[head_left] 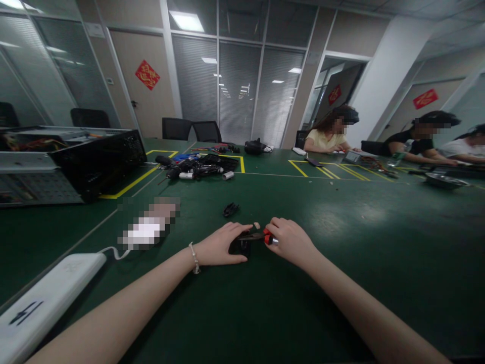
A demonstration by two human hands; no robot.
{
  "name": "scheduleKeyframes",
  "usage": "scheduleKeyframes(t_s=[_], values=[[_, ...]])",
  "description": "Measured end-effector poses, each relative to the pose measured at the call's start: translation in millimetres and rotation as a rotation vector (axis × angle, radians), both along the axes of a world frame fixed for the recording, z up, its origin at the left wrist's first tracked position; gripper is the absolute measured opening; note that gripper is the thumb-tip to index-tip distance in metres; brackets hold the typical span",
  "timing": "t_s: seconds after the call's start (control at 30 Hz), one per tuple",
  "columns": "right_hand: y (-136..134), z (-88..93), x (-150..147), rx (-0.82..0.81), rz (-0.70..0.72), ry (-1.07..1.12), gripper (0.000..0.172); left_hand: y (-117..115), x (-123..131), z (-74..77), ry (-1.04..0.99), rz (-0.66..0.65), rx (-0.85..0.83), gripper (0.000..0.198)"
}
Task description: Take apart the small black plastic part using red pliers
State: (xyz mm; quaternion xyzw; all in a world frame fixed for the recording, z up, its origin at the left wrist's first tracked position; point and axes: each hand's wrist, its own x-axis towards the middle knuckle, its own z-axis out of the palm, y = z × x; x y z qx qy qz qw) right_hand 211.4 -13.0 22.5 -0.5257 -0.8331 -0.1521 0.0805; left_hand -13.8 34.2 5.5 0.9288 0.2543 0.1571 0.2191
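Observation:
My right hand [293, 241] is closed around the red handles of a pair of pliers [254, 236]. The long dark jaws point left, towards my left hand [222, 245]. That hand rests low over the table, thumb and fingers curved around a small black part [245, 248] and holding it. The jaws reach over this part; whether they grip it, I cannot tell. Just beyond the jaws is a small beige piece [256, 225]. Farther off lies another small black plastic piece [231, 209].
An open computer case [113, 162] stands at the left on the green table [341, 298]. Nearer are a white power bank [56, 298] and a cabled, blurred-out device [149, 227]. Tools and black parts [200, 166] are heaped at the back. Several people sit at the far right.

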Motion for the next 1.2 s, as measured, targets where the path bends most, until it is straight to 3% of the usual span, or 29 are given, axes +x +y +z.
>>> scheduleKeyframes(t_s=[1.2], values=[[-1.6, 2.6, -3.8, -0.029, -0.013, 0.014, 0.019, 0.3, -0.6, 0.1, 0.0, 0.002, -0.007, 0.074]])
